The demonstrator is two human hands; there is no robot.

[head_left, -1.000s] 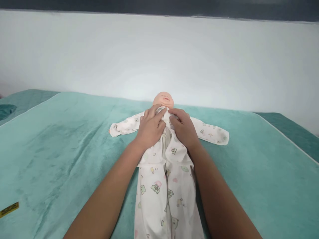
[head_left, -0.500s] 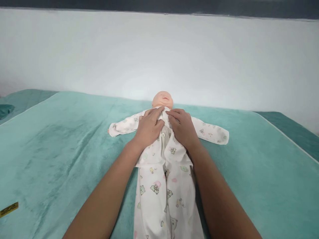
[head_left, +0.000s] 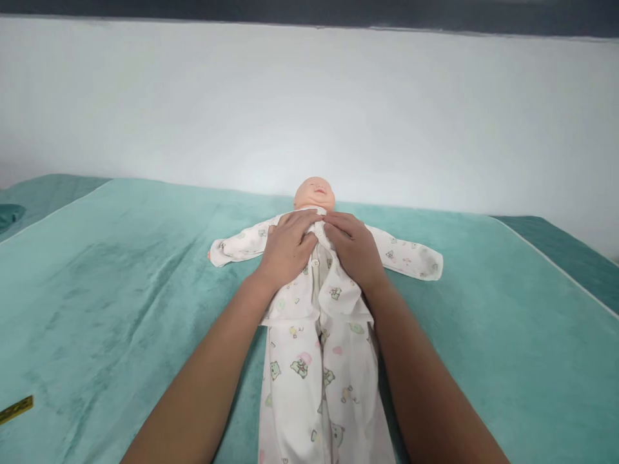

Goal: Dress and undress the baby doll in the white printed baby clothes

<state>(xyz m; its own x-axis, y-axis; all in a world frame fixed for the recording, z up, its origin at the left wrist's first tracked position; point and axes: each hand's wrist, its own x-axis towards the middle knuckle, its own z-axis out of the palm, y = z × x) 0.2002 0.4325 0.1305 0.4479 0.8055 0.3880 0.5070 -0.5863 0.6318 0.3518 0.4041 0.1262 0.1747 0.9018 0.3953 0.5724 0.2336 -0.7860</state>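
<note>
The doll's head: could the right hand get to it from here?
Likely yes: the right hand is on the white printed top, just below the doll's head, and nothing seems to block it.

Two bare hands are counted: one left hand (head_left: 289, 248) and one right hand (head_left: 356, 248). One pink-headed baby doll (head_left: 314, 193) is seen, with one white bear-printed cloth top (head_left: 293, 303), its two long sleeves (head_left: 242, 246) (head_left: 411, 259) and one small round snap (head_left: 316, 262). One teal plush cover (head_left: 483, 335) and one flat yellow-and-black strip (head_left: 17, 409) are shown.

Passable: blanket (head_left: 498, 348) both sides | blocking: sleeves (head_left: 411, 259) outstretched, wall (head_left: 309, 109) beyond
</note>
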